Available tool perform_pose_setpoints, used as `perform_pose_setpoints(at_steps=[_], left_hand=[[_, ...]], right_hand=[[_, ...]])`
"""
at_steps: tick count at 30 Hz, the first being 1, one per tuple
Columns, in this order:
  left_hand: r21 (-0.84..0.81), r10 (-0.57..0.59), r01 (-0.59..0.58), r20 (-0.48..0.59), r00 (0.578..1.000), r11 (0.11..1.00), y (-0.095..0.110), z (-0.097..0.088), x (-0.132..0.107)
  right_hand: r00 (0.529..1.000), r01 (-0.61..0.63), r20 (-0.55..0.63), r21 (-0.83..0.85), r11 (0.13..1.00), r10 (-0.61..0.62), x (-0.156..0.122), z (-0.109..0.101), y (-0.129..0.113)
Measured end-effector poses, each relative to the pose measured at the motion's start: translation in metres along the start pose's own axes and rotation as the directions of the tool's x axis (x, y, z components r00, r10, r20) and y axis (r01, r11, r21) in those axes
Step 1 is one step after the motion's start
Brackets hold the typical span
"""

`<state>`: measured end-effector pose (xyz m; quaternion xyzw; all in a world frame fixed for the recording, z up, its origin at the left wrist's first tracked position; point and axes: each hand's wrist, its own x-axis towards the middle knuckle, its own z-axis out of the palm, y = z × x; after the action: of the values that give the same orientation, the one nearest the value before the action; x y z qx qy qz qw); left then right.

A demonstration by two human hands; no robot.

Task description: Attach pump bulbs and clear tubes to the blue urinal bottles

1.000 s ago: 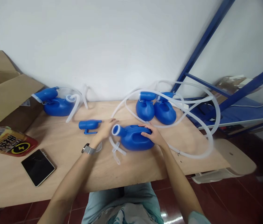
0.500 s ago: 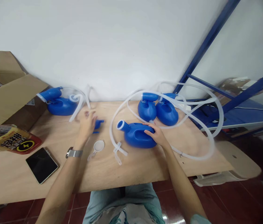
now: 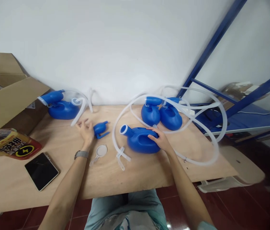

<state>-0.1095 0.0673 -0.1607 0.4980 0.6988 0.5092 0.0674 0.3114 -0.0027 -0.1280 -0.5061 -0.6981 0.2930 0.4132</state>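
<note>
My right hand [image 3: 160, 139] grips the rear end of a blue urinal bottle [image 3: 137, 145] lying on the table. The bottle's white-rimmed mouth points up and left, uncapped. My left hand [image 3: 86, 130] is just left of a small blue funnel-shaped piece [image 3: 100, 128]; its fingers are bent but apart, holding nothing I can see. Whether it touches that piece, I cannot tell. Nearer me lies a round white cap with a strap [image 3: 101, 150]. Between cap and bottle are the ends of a clear hose [image 3: 126, 156] and a small clear plastic strip [image 3: 121, 163].
Two blue bottles with hoses [image 3: 150, 115] stand at the back right, another [image 3: 64, 110] at the back left. Long hose loops [image 3: 215, 156] spread rightward. On the left are a cardboard box [image 3: 10, 102], a drink bottle [image 3: 12, 143] and a phone [image 3: 41, 171]. A blue rack [image 3: 209, 51] borders the right.
My left hand has moved left and slightly toward me, uncovering more of the small blue piece, which now lies turned. My right hand stays on the bottle.
</note>
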Motion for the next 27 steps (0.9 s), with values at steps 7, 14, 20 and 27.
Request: perform_pose_setpoints(at_steps=[7,14,20,27], left_hand=[[-0.071,0.013,-0.021,-0.118,0.993,0.997,0.014,-0.001,-0.004],[-0.058,0.218,-0.229,-0.156,0.963,0.972,0.056,-0.031,-0.007],[-0.004,0.625,-0.671,-0.359,0.693,0.741,0.157,-0.075,-0.026],[-0.470,0.485,-0.604,-0.361,0.797,0.643,0.237,-0.054,-0.047]], right_hand=[[1.000,0.016,-0.006,-0.010,1.000,-0.016,0.001,0.001,0.000],[0.994,0.090,-0.057,-0.035,0.995,-0.092,0.004,-0.005,-0.002],[0.956,0.288,-0.062,-0.001,0.958,-0.288,0.016,0.006,-0.069],[0.921,0.389,-0.110,0.299,0.871,-0.373,0.053,0.016,-0.132]])
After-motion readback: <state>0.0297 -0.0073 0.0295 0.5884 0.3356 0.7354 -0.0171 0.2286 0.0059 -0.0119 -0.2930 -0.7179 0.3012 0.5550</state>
